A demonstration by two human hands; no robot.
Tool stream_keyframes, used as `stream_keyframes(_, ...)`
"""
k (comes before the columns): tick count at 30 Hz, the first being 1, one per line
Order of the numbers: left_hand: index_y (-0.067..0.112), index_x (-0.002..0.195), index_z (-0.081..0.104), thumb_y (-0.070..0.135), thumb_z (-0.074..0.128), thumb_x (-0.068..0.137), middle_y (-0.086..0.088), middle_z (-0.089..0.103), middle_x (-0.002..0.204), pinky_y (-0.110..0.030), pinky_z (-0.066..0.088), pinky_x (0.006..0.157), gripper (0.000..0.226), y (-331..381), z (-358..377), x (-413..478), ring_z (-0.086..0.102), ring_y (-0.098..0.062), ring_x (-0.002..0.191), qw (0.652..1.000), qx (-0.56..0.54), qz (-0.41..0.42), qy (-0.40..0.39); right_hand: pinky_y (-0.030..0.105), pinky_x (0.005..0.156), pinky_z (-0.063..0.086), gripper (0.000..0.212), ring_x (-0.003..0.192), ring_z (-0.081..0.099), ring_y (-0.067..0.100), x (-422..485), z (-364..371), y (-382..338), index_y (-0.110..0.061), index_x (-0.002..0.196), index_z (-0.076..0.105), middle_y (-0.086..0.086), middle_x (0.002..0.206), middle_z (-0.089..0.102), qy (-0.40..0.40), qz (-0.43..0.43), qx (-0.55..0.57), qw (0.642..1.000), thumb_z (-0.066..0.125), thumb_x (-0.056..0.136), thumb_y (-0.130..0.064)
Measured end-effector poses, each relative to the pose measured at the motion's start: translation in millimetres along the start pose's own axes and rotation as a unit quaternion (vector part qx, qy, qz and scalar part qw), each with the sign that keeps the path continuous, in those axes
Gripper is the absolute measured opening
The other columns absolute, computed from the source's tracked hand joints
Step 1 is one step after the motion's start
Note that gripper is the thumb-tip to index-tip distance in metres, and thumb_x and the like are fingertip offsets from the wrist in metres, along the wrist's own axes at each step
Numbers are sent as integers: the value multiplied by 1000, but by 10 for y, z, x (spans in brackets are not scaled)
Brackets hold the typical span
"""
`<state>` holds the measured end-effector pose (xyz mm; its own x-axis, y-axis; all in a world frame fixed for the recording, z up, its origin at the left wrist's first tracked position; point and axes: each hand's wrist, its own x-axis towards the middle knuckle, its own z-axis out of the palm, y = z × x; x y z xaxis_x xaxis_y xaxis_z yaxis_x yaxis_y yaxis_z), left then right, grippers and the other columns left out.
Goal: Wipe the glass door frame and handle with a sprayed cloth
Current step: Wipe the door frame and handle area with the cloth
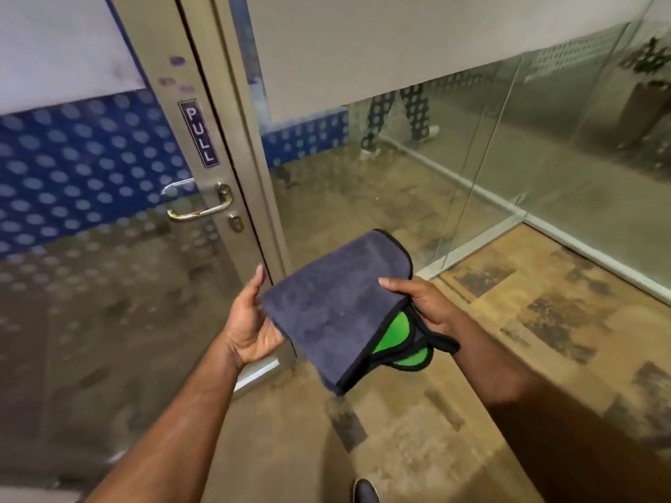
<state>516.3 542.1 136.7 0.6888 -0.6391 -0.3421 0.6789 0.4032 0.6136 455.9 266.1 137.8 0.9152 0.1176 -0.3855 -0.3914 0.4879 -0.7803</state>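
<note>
A folded grey cloth [334,306] with black trim and a green inner side is held flat between both hands at waist height. My left hand [250,324] supports its left edge from below, fingers spread under it. My right hand [421,303] pinches its right edge, thumb on top. The glass door's metal frame [203,139] rises at left centre, carrying a blue PULL label [199,132]. The curved metal handle [196,203] and a keyhole [235,223] sit on the frame, above and left of the cloth. No spray bottle is in view.
Fixed glass partitions [472,168] run right of the door, with a low metal floor rail [566,241]. Patterned carpet [508,339] covers the floor. A person's legs [395,118] show behind the glass. My shoe tip [366,491] is at the bottom.
</note>
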Motion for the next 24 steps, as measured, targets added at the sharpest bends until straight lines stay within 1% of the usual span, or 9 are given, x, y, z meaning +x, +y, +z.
stream_keyframes(3,5,130,63,59,50,87,-17,65,132,-36,59,88,69,54,-194,152,67,-25,115,993,17,94,68,58,108,42,53,120,57,45,373,129,-157,5,127,61,30,129,58,17,-35,9,999,74,79,-15)
stream_keyframes(5,21,116,74,47,55,89,-4,74,115,-31,59,82,42,60,-269,247,71,-14,102,975,131,140,111,57,107,43,54,120,57,46,578,225,-196,6,125,62,31,128,59,28,-40,15,999,76,78,-17)
stream_keyframes(7,27,105,76,32,64,88,5,76,101,-28,56,76,22,97,-324,350,72,-9,92,955,195,179,136,53,101,50,52,112,64,42,777,315,-189,5,120,66,28,121,65,29,-30,27,999,78,75,-18)
stream_keyframes(10,19,126,59,23,70,84,-2,73,116,-30,58,74,43,292,-425,498,71,-19,104,936,204,225,179,49,96,53,49,106,67,38,1023,455,-168,4,122,65,26,120,67,8,-3,33,999,74,77,-15)
stream_keyframes(13,15,133,52,22,66,85,-5,70,122,-34,59,81,50,594,-550,604,68,-21,110,931,197,245,187,43,92,56,49,107,68,33,1196,582,-243,-1,126,64,19,120,69,-49,28,45,997,70,79,-13)
stream_keyframes(16,16,129,53,19,62,89,-8,67,124,-41,55,93,41,981,-665,680,66,-22,111,922,239,243,182,40,89,57,60,107,69,27,1351,633,-343,-5,124,67,14,117,72,-108,34,112,987,84,70,-22)
stream_keyframes(20,18,123,57,7,53,98,-3,72,111,-29,59,78,27,1518,-762,789,71,-14,97,921,295,225,123,45,105,45,63,123,60,29,1550,809,-448,-6,133,60,15,131,64,-182,14,150,972,69,85,-46)
stream_keyframes(22,12,127,54,6,52,99,-2,73,107,-26,58,75,28,1797,-744,846,72,-12,94,918,321,211,98,45,100,50,72,117,64,30,1671,982,-496,-6,126,65,17,126,67,-177,-3,141,974,81,71,-50)
stream_keyframes(24,12,127,53,6,52,100,-3,72,109,-25,58,75,28,2093,-674,896,72,-12,93,914,345,199,76,42,90,57,73,103,71,28,1787,1137,-535,-7,110,75,14,111,74,-131,-28,126,983,95,50,-44)
